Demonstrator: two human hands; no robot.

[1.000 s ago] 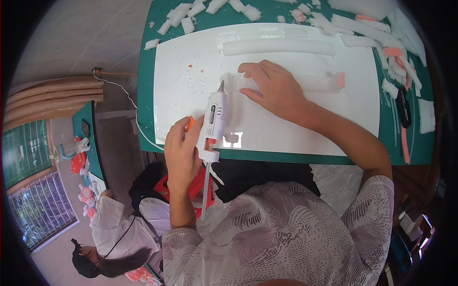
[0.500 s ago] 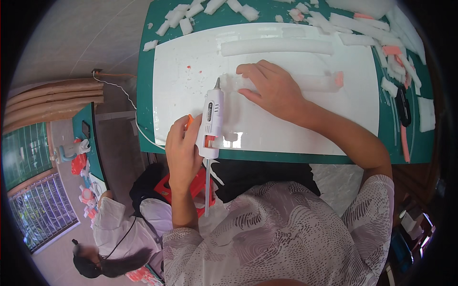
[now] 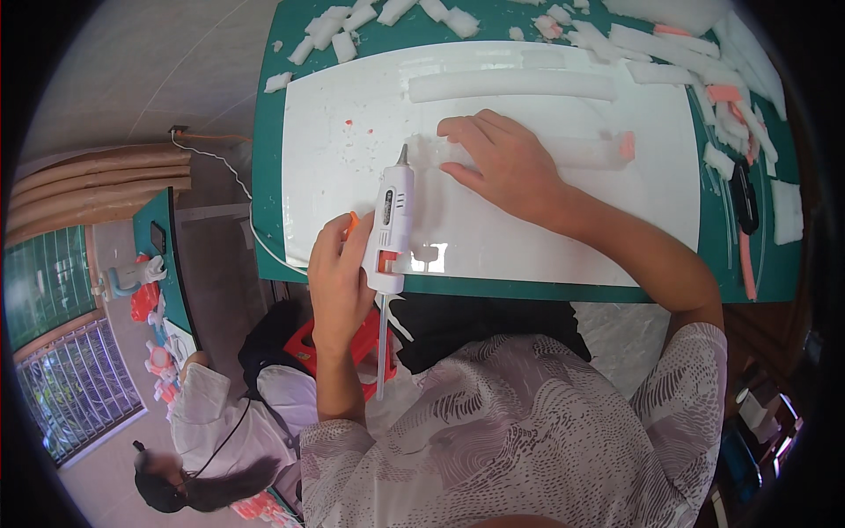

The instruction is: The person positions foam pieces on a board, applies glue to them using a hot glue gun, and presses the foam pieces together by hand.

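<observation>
From where I stand, the left hand [image 3: 341, 273], gripping the glue gun [image 3: 392, 216] left of centre, should steadily aim its nozzle [image 3: 403, 155] clear of the right hand [image 3: 510, 167], which clasps the pink-tipped foam strip [image 3: 588, 153] at upper centre.

Glue gun [image 3: 393, 216] in left grip [image 3: 339, 277], foam strip [image 3: 591, 154]

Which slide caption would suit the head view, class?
Left hand holds a glue gun; right hand lies over a foam strip on a white board.
</observation>
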